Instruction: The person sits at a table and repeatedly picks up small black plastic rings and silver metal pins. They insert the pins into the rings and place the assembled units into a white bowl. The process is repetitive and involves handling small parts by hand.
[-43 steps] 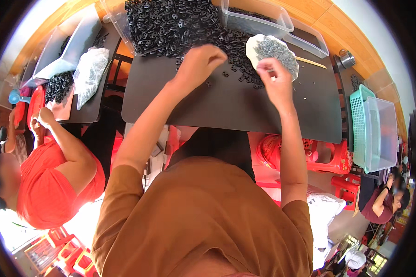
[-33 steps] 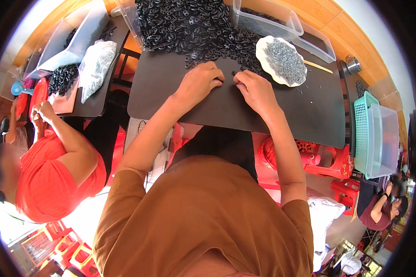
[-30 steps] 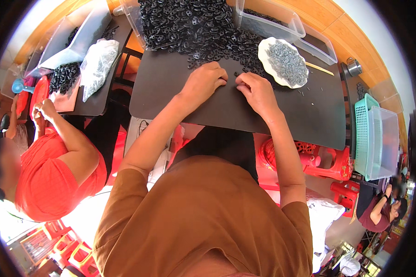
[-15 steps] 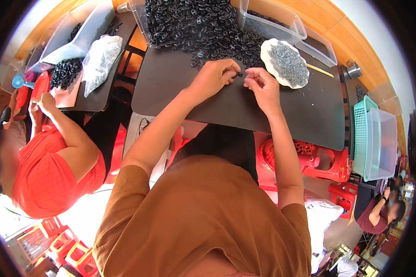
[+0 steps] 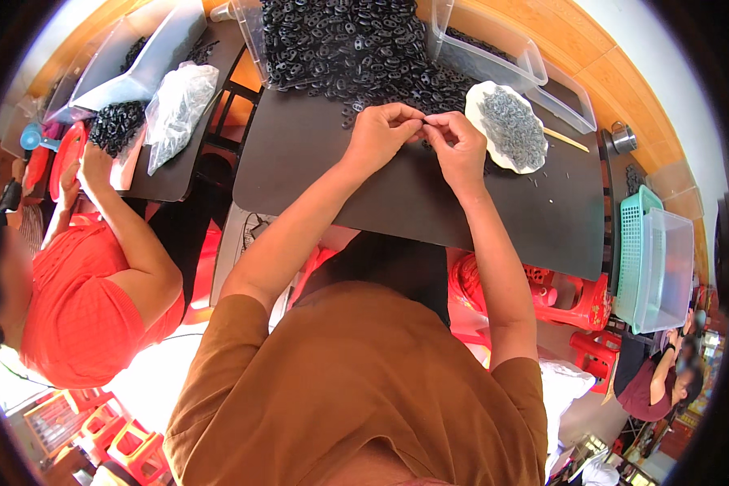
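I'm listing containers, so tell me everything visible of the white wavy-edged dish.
The white dish looks shallow and roughly oval, with a scalloped rim, perhaps plastic or ceramic. It lies on the dark table, right of centre, heaped with small grey pieces that hide most of its inside. Black parts spread toward its left side; a light stick lies at its right. The right hand is close to its left rim; contact is unclear.

small black piece (image 5: 424,121), held up, mostly hidden
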